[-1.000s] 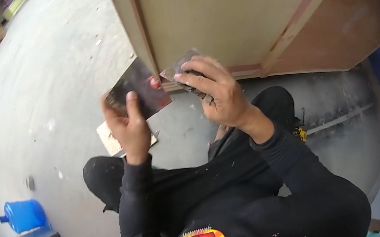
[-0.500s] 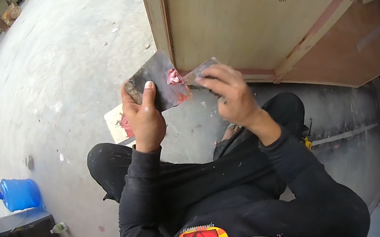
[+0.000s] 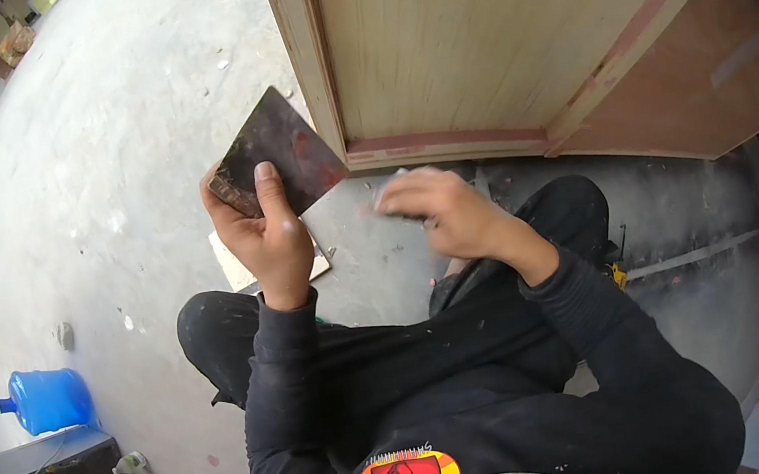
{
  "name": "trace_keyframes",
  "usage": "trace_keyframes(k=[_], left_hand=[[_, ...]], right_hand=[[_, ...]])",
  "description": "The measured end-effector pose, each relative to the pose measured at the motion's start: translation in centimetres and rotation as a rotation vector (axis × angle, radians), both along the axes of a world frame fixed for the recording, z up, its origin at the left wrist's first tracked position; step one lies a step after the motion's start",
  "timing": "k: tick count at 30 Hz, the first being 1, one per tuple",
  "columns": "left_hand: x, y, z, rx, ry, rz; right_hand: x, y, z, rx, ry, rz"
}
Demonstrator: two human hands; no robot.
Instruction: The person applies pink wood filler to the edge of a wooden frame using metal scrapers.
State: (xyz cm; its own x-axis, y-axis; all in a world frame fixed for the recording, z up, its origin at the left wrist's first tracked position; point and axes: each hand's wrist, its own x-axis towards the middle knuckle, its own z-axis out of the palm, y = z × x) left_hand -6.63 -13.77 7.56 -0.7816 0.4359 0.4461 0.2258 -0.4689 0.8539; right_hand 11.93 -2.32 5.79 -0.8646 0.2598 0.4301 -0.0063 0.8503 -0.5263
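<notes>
My left hand [image 3: 265, 240] grips a wide, flat putty scraper [image 3: 301, 164] by its rough brownish edge, thumb pressed on the dark face. Faint reddish smears mark the blade, which is tilted with one corner upward. My right hand [image 3: 462, 212], to the right and apart from that blade, is closed round a second, smaller scraper [image 3: 410, 221], blurred and mostly covered by my fingers. Under my left hand on the floor lies a pale board [image 3: 231, 268], partly hidden by my wrist.
A large wooden panel [image 3: 470, 58] with handwriting stands ahead on the right, its lower edge close to my hands. On the left are a blue water jug [image 3: 48, 399] and a small bottle [image 3: 130, 464]. My crossed legs [image 3: 419, 347] are below my hands.
The pink paste lump has gone from the left scraper's face, leaving smears. My left hand shifted left; my right hand moved slightly down and left, its scraper now apart from the other.
</notes>
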Motion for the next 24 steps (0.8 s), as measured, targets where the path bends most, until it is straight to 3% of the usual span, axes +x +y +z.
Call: trace_keyframes(k=[2, 4, 5, 7, 11, 13, 15, 17, 18, 22, 24], left_hand=[[-0.5, -0.1, -0.5, 0.012, -0.352, -0.193], [-0.3, 0.1, -1.3, -0.083, -0.818, -0.438], [0.4, 0.4, -1.7, -0.096, -0.822, -0.572], [2.1, 0.3, -0.6, -0.120, -0.895, -0.622], [2.6, 0.2, -1.8, -0.035, -0.734, -0.575], [2.3, 0.5, -2.1, -0.025, -0.626, -0.506], [2.1, 0.8, -2.0, -0.018, -0.514, -0.444], [3.0, 0.5, -1.8, -0.149, -0.106, -0.216], [3.5, 0.5, -1.8, -0.167, -0.063, -0.202], [3.6, 0.6, -1.6, -0.144, 0.004, -0.203], [3.1, 0.3, -1.1, -0.223, -0.252, -0.358]], right_hand=[[0.0, 0.7, 0.2, -0.237, 0.249, -0.116], [-0.4, 0.0, 1.5, -0.219, 0.328, -0.122], [-0.8, 0.1, 1.9, -0.191, 0.413, -0.127], [-1.4, 0.2, 1.4, -0.113, 0.409, -0.105], [-1.3, 0.8, -0.3, 0.019, 0.413, -0.117], [-0.3, 2.4, -1.1, 0.141, 0.210, -0.216], [0.0, 3.0, -1.0, 0.102, 0.243, -0.243], [0.7, 1.9, 1.8, 0.226, 0.335, -0.332], [0.5, 1.0, 3.2, 0.298, 0.330, -0.330], [0.7, 0.4, 4.2, 0.386, 0.111, -0.241], [0.2, 0.5, 4.1, 0.247, 0.215, -0.199]])
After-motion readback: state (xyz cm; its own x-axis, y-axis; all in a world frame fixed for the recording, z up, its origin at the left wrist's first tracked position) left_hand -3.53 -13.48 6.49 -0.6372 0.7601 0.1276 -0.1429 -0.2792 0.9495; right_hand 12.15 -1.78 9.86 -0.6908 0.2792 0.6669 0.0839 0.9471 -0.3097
